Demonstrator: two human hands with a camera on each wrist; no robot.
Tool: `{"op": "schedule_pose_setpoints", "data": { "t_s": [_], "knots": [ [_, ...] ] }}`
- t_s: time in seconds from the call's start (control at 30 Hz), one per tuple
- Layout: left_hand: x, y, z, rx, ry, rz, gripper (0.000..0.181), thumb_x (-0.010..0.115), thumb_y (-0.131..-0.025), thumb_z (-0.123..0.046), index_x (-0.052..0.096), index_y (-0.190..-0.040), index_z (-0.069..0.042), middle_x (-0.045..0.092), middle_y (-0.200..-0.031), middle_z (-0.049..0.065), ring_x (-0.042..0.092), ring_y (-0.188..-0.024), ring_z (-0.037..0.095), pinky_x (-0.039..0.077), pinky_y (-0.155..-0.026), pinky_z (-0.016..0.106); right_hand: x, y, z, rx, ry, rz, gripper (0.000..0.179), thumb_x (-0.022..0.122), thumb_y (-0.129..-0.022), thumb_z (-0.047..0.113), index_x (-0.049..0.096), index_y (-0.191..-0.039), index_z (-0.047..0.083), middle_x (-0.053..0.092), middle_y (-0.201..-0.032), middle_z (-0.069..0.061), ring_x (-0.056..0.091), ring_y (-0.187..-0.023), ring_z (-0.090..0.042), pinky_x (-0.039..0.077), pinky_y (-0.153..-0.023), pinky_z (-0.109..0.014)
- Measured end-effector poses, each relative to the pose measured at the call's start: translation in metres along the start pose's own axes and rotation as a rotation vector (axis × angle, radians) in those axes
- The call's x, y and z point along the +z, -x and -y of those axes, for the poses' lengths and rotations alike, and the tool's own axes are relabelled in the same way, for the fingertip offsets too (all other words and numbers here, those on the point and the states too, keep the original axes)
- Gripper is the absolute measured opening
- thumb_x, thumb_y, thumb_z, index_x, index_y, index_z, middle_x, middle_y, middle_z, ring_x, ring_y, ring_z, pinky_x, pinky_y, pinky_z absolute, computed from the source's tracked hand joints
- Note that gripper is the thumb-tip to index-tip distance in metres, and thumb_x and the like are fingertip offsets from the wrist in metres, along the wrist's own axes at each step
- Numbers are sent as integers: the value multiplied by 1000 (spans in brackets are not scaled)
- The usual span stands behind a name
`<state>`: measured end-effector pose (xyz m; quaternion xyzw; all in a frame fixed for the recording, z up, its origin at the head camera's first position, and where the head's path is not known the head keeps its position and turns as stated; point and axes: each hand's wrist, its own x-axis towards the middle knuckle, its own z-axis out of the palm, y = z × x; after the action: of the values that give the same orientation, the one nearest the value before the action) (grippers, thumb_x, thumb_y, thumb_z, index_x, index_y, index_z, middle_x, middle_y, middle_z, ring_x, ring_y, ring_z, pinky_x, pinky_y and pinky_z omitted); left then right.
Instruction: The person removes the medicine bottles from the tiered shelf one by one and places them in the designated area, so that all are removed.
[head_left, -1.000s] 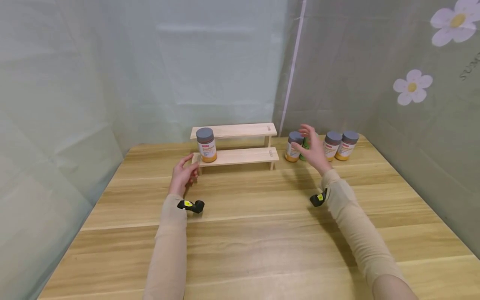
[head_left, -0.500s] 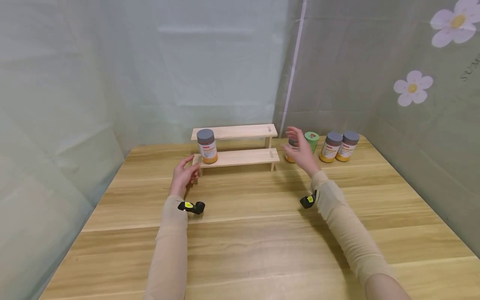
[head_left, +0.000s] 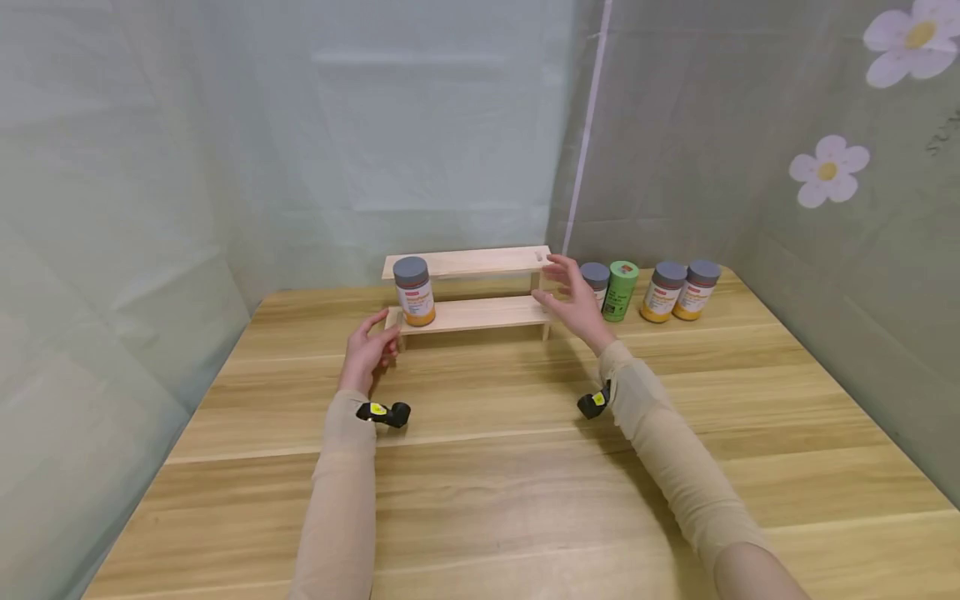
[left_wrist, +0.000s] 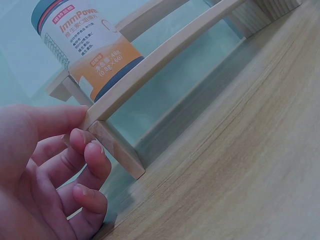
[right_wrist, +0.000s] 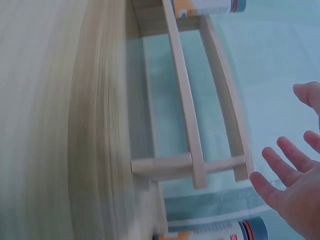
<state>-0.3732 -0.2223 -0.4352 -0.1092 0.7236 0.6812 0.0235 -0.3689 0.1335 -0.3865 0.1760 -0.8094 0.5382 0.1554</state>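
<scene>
A two-step wooden shelf rack (head_left: 487,313) stands at the back of the table. On the left end of its lower step sits an upright vitamin jar (head_left: 415,298) with a dark lid and orange base. My left hand (head_left: 365,354) pinches that step's left end, thumb at the board's corner and curled fingers (left_wrist: 82,165) below it in the left wrist view. My right hand (head_left: 576,308) hovers by the rack's right end, fingers spread and holding nothing. It partly hides another vitamin jar (head_left: 597,277) behind it.
Right of the rack stand a green canister (head_left: 621,292) and two more vitamin jars, the nearer (head_left: 662,296) and the farther (head_left: 696,292), near the table's back edge. A pale curtain (head_left: 450,133) hangs behind the wooden table (head_left: 480,483).
My right hand has moved left from in front of the jars and canister to the rack's right end, uncovering the green canister. The left hand stays at the rack.
</scene>
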Motion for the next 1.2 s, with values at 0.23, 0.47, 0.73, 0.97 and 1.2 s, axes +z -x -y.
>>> {"op": "schedule_pose_setpoints", "data": {
  "t_s": [0.23,0.47,0.73,0.97,1.2],
  "knots": [
    [-1,0,2,-8,-6,6,57,61,-95,-23,39,-148,-23,50,-55,-10,50,-49,3,34,-43,18,14,-1,4,30,-66,32,64,68,-91,16,35,-146,11,48,-140,-20,44,-134,-36,34,-111,-55],
    [-4,-2,1,2,-2,12,57,61,-95,-23,39,-148,-23,52,-56,-11,50,-50,3,35,-44,17,27,-3,6,41,-131,61,67,69,-89,11,34,-146,7,46,-142,-25,43,-134,-42,32,-111,-58],
    [-6,-2,0,-2,20,16,57,61,-95,-22,39,-148,-23,52,-56,-10,51,-50,3,36,-44,17,44,-7,11,46,-141,115,63,67,-91,15,35,-145,13,48,-140,-18,49,-127,-38,36,-108,-56],
    [-5,-1,0,4,24,23,57,61,-96,-22,38,-148,-22,52,-56,-10,51,-50,3,36,-44,16,56,-6,38,18,-127,174,62,66,-91,11,35,-146,8,48,-139,-21,50,-127,-37,39,-107,-51],
    [-1,9,-12,-41,39,48,59,60,-96,-18,36,-149,-21,52,-57,-7,51,-50,6,36,-44,18,79,-15,22,13,-133,235,67,67,-91,12,32,-148,7,46,-142,-22,46,-131,-38,35,-109,-57]
  ]
}}
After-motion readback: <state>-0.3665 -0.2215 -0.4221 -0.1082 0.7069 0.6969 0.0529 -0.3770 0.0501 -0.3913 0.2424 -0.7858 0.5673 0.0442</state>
